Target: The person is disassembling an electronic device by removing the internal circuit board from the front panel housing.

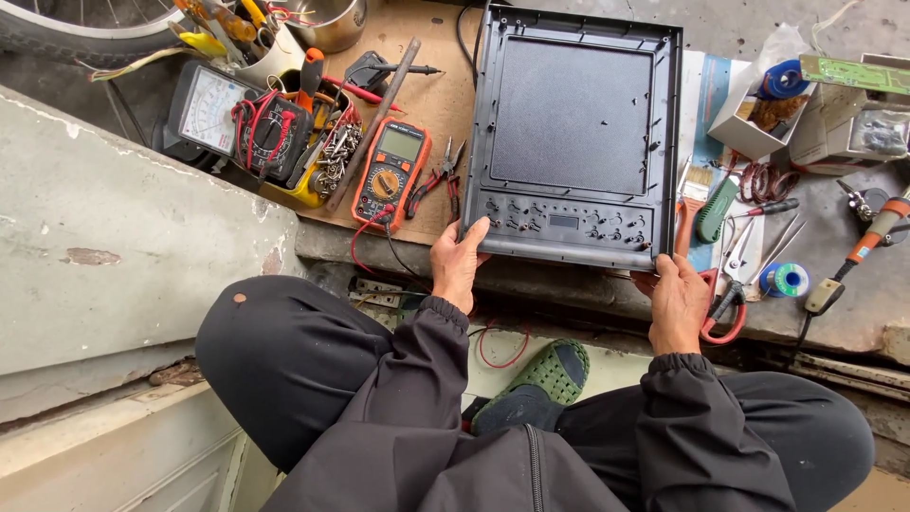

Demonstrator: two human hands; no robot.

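The flat black plastic appliance panel (pixel 573 133) lies inner side up on the grey concrete tabletop (pixel 834 256), both near corners gripped: left hand (pixel 457 265) closed on one, right hand (pixel 678 299) on the other. No parts sit inside it. An orange digital multimeter (pixel 391 175) and red-handled pliers (pixel 725 308) crowd its sides.

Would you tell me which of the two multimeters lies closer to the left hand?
The orange digital multimeter, just up-left of the left hand; the black analogue one sits farther left.
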